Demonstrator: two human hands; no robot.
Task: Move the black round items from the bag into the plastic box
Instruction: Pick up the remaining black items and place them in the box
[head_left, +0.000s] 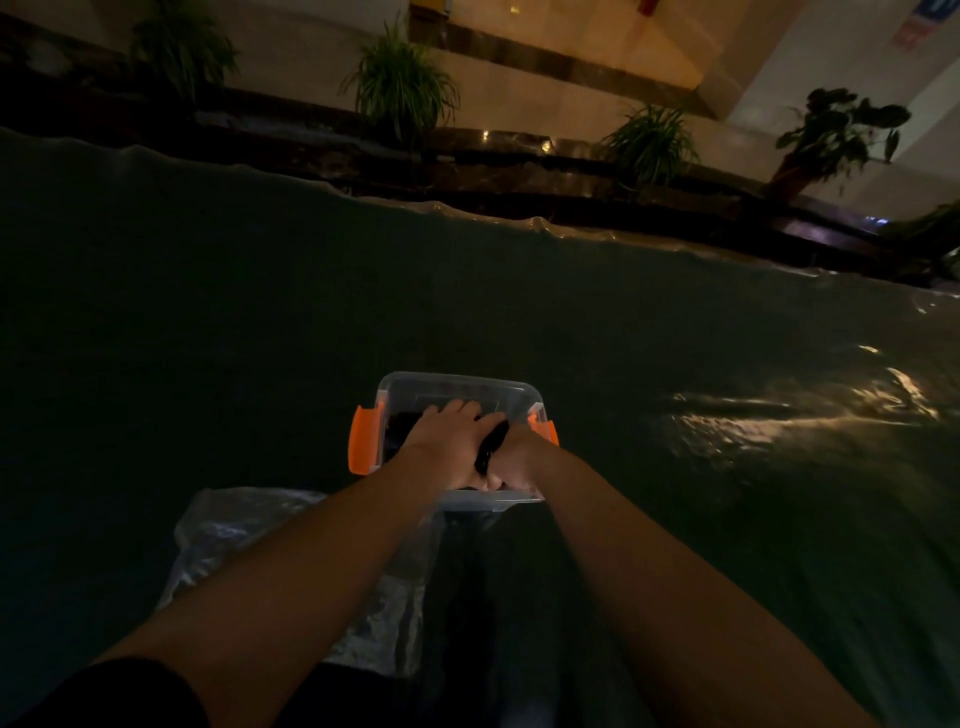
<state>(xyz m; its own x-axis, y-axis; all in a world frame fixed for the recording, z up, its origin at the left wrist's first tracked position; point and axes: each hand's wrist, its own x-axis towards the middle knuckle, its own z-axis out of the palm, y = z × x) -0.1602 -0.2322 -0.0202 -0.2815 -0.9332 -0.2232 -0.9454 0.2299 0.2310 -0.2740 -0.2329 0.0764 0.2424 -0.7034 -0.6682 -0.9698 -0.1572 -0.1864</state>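
A clear plastic box (457, 382) with orange side latches (365, 439) stands on a dark covered table. Both of my hands are inside it. My left hand (447, 441) lies flat with fingers spread over dark items (397, 434) in the box's left part. My right hand (511, 460) is curled near the box's front wall, and a black round item (491, 447) stands on edge between the two hands, held by the right one. A clear plastic bag (244, 540) lies crumpled in front of the box, under my left forearm. The light is dim.
The table is wrapped in a shiny dark plastic sheet (727, 415) with wrinkles and glare on the right. Beyond the far edge runs a dark ledge with several potted plants (400, 83). A dark shape (363, 691) sits at the table's near edge.
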